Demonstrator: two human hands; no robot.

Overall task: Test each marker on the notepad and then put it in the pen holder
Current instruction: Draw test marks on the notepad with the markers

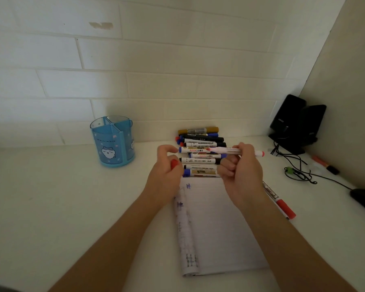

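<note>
Right hand grip is closed on the uncapped red marker; left hand grips its cap. Light, rigid, smooth: hold mid-barrel.

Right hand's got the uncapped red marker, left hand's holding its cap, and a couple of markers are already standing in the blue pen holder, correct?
Not quite. The head view shows the blue pen holder with no markers in it. The rest stands: the right hand holds the uncapped red marker, and the left hand holds its cap.
</note>
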